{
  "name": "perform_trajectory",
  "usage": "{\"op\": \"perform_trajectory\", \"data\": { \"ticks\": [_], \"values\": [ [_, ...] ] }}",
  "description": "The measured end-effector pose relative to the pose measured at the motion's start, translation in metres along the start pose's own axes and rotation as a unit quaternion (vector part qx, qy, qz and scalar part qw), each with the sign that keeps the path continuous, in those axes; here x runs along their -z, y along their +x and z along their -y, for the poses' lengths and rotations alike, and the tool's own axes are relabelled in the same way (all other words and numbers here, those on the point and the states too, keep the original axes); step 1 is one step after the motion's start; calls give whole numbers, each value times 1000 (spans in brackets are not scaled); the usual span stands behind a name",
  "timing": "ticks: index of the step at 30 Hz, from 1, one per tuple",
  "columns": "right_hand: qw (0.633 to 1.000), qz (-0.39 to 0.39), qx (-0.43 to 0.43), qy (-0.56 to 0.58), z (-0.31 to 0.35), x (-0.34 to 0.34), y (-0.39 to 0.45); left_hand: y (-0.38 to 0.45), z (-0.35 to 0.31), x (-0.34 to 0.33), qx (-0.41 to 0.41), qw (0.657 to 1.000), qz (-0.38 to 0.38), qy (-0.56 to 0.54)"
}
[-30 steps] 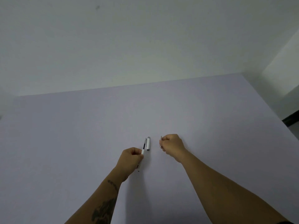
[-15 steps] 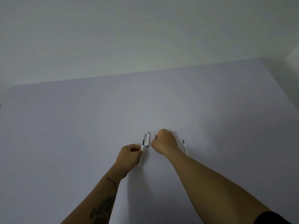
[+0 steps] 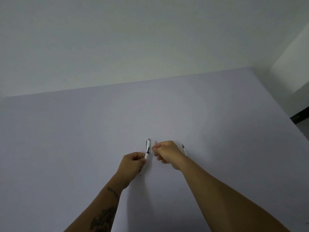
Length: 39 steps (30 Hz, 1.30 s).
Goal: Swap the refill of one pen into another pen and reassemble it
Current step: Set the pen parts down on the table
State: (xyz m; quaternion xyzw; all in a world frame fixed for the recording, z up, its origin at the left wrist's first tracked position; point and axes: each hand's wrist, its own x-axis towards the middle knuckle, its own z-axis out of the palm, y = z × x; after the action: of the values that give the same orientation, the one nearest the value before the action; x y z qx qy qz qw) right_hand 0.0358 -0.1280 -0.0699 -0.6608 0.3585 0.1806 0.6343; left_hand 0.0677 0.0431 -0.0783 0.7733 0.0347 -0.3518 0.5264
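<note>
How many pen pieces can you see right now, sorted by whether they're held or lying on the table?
Held in the left hand: 1, white pen body
Held in the right hand: 1, thin grey piece
Lying on the table: 2, white clip section and refill
Total: 4

Two hands: left hand (image 3: 132, 162) and right hand (image 3: 167, 152). One white pen body (image 3: 146, 155), one pen cap piece (image 3: 148, 143), one thin refill (image 3: 184, 150), one small slim part (image 3: 155, 142), all over one counter (image 3: 66, 139).
</note>
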Motion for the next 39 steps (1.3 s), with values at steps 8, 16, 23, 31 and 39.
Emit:
{"op": "perform_trajectory", "data": {
  "ticks": [8, 16, 23, 31, 39],
  "values": [
    [995, -54, 4, 85, -7, -9, -15, -8, -8, -5, -38, 997, 13, 66],
    [978, -194, 36, 68, 0, 18, -4, -7, -12, -4, -25, 996, -8, 80],
    [958, -166, 52, -230, -16, 0, -3, -4, -3, 0, -25, 995, -17, 91],
    [933, -194, 53, -299, -29, -15, 4, -4, 8, 5, -15, 994, -22, 103],
    [934, -224, 77, -266, -27, 5, -4, -5, 8, 1, -19, 993, -19, 117]
  ]
}}
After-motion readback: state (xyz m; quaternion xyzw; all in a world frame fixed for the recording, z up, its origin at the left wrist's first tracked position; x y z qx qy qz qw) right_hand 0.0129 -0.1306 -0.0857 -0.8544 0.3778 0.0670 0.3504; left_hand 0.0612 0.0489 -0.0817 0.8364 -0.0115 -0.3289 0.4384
